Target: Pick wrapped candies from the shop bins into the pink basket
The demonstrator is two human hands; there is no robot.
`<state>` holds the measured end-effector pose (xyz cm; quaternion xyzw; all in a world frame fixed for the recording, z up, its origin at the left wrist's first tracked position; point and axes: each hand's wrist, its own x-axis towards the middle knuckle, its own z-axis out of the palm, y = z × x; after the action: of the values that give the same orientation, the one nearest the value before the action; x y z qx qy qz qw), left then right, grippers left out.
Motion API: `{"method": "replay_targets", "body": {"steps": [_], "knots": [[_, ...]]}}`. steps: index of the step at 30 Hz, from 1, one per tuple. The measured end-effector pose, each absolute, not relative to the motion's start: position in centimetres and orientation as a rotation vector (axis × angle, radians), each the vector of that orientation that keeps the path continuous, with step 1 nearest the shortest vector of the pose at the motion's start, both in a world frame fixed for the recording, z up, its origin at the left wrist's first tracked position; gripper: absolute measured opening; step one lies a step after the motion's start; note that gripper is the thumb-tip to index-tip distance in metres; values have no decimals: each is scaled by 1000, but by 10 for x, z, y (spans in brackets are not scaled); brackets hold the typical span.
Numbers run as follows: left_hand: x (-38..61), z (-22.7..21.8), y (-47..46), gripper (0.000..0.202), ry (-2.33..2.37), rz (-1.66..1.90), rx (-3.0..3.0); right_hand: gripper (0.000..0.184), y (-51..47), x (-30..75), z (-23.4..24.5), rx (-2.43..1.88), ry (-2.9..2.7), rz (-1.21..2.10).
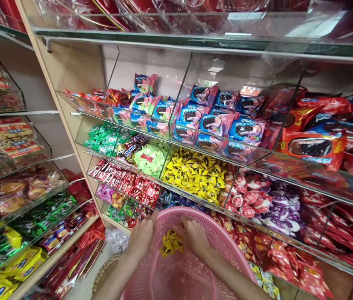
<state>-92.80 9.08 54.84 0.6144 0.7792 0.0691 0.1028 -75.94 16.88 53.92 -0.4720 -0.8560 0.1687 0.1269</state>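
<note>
A pink plastic basket (239, 254) with mesh sides is in front of me, below the candy shelves. My left hand (142, 232) is closed at the basket's left rim. Over the basket's opening, my right hand (195, 235) is closed on a small cluster of yellow wrapped candies (171, 243); its fingertips are partly hidden behind the hand. Similar yellow candies (195, 173) fill a shelf compartment just beyond the basket.
Clear-fronted shelves hold green candies (101, 139), red packets (132, 183), purple-and-white candies (284, 208) and blue-and-pink cookie packs (212, 121). A glass shelf edge (195, 39) crosses overhead. On the left, another rack holds packaged biscuits (12, 135). A woven basket (106, 271) stands low at left.
</note>
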Motion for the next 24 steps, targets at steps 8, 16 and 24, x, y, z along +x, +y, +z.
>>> {"method": "replay_targets", "body": {"steps": [8, 16, 24], "knots": [[-928, 550, 92, 45, 2310, 167, 1827, 27, 171, -783, 656, -995, -2482, 167], [-928, 554, 90, 43, 2293, 205, 1832, 23, 228, -827, 685, -1204, -2543, -225], [-928, 554, 91, 40, 2313, 216, 1822, 21, 235, -840, 680, -1256, -2546, -279]]}}
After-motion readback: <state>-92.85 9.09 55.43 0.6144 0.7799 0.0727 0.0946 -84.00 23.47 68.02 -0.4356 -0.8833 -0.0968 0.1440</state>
